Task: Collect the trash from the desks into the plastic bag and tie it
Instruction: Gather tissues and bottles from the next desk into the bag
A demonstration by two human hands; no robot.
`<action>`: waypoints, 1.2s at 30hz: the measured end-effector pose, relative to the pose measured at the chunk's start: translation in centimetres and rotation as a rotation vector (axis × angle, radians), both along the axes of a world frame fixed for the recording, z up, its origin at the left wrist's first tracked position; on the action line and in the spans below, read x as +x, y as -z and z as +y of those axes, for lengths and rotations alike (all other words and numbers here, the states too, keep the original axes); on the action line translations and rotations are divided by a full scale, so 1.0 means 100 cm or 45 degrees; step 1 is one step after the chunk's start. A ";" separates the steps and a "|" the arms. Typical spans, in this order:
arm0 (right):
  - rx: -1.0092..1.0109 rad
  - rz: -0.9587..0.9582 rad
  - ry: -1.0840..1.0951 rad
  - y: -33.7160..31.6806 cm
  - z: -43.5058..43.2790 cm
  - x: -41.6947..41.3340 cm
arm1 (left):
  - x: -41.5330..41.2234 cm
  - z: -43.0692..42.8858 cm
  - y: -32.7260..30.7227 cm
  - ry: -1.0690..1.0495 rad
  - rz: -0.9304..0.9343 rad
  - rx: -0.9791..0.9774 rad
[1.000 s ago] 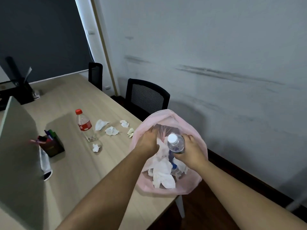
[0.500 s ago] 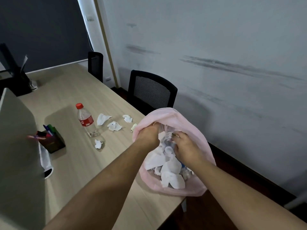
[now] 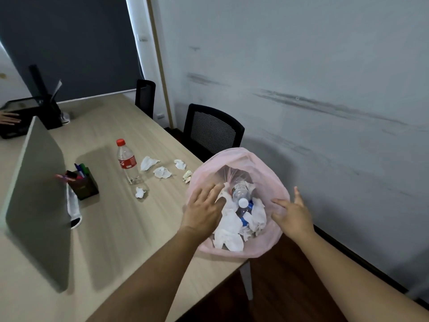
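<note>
Wooden tabletop [image 3: 111, 228] carries a grey divider panel [image 3: 39, 205] at left; just beside it stands a dark pen holder [image 3: 87, 185] with markers, and a white cloth-like item [image 3: 74, 211] lies against the panel's foot. Two black mesh-back chairs [image 3: 212, 132] stand along the tabletop's far edge near a scuffed white wall [image 3: 313, 89]. Black tray [image 3: 16, 117] at far left.

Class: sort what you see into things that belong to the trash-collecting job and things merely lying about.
Job: pink plastic bag, cola bottle, crumpled tissues, water bottle in the bag.

Lying about: pen holder, desk divider, chair.
</note>
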State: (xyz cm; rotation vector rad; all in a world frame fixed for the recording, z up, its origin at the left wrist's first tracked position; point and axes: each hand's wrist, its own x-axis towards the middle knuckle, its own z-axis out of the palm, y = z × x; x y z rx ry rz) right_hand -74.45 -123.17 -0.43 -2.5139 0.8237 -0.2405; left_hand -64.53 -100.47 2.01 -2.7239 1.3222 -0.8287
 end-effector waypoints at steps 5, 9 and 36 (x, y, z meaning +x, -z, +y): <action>0.040 -0.075 -0.072 -0.001 -0.006 0.010 | -0.022 0.024 0.043 -0.725 0.558 -0.266; 0.064 -0.093 -0.084 -0.010 -0.010 0.036 | -0.020 0.022 0.047 -0.831 0.952 -0.415; 0.264 -0.201 -0.890 -0.087 0.130 0.263 | 0.087 0.163 -0.116 -1.510 0.217 -0.883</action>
